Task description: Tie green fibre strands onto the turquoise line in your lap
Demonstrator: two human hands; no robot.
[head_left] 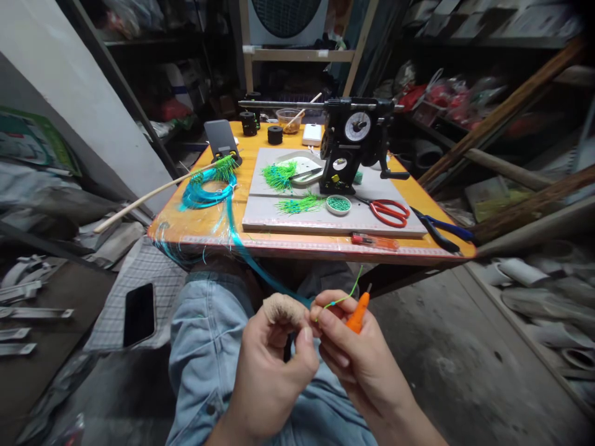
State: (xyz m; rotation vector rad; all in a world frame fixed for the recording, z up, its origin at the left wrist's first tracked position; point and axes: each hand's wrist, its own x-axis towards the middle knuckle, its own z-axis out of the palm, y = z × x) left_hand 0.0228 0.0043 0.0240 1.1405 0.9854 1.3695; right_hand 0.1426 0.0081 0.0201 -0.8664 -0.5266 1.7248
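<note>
My left hand (pixel 274 371), with a beige wrap around its index finger, is closed in a pinch over my lap. Its fingertips meet those of my right hand (pixel 348 347). A strand of blue line (pixel 253 263) runs down from the table to the pinched fingertips, where its end is hidden. Between my right thumb and fingers is a thin green cord (pixel 356 286) with a small blue knot or bead, its free end sticking up. Tucked in the same hand is an orange-handled tool (pixel 359 314) with a short thin metal tip.
On the orange table (pixel 186 214) lie a blue line coil (pixel 204 197), green-and-blue knotted bunches (pixel 279 176), a dish of green beads (pixel 338 205), red scissors (pixel 389 212), pliers (pixel 439 229) and a red cutter (pixel 374 241). A black hand-cranked machine (pixel 341 158) stands behind. A phone (pixel 139 314) lies left.
</note>
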